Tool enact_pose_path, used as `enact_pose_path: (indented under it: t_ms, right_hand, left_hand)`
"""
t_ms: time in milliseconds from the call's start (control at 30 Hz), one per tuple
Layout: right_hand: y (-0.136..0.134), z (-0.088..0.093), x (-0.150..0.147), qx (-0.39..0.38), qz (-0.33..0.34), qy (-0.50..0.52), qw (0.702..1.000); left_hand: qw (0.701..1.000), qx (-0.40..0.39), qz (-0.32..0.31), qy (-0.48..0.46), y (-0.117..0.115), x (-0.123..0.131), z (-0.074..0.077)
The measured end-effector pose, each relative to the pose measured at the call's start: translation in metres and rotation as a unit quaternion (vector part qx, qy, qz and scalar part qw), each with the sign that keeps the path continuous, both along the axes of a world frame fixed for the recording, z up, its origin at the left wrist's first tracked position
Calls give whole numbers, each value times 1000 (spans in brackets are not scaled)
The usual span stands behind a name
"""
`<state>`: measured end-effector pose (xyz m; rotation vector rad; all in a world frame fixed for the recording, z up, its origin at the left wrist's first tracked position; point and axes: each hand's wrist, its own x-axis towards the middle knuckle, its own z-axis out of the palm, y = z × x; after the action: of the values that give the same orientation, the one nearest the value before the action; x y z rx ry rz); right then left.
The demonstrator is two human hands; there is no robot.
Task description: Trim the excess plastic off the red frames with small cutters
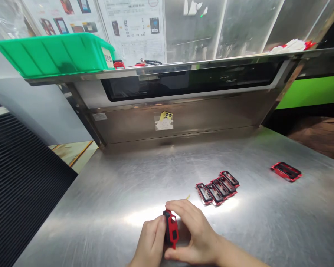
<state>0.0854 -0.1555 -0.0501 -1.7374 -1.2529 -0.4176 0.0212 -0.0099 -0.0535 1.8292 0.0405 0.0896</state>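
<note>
Red-and-black case (172,229) is seemingly being worked, left hand (150,237) and right hand (196,226) gripping it, bottom centre, while similar cases (218,190), perhaps finished or waiting, are lying right of centre.

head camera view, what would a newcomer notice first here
The big green bin on the shelf at upper left likely catches the eye first. Next come the two hands at bottom centre, with a red-and-black case between them. To their right, a cluster of similar cases lies on the metal table.
</note>
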Motion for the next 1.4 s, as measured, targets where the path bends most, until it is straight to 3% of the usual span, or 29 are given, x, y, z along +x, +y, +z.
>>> enact_pose_path:
  t_ms: [233, 400, 600, 767, 900, 1000, 1167, 1400]
  right_hand:
    - [1, -3, -1, 3, -3, 42, 999]
    - [0, -3, 0, 7, 4, 75, 997]
    - [0, -4, -2, 16, 12, 84, 996]
    - [0, -8, -3, 27, 14, 65, 997]
    - [-1, -9, -2, 36, 15, 30, 999]
    - [-1, -8, -2, 36, 22, 22, 999]
    - [-1, -6, -2, 41, 27, 28, 998]
    - [-1, -6, -3, 37, 25, 31, 999]
  left_hand:
    - [996, -52, -12, 74, 0, 0, -7]
    - [991, -84, -5, 106, -2, 0, -1]
    - [995, -83, 17, 51, -4, 1, 7]
    - [997, 5, 27, -76, 1, -3, 2]
    - [959, 155, 11, -238, 12, -4, -5]
    - [929, 230, -17, -288, 18, -4, -7]
    - [910, 259, -15, -322, 18, -2, -3]
    - [917, 236, -20, -320, 18, -3, 0]
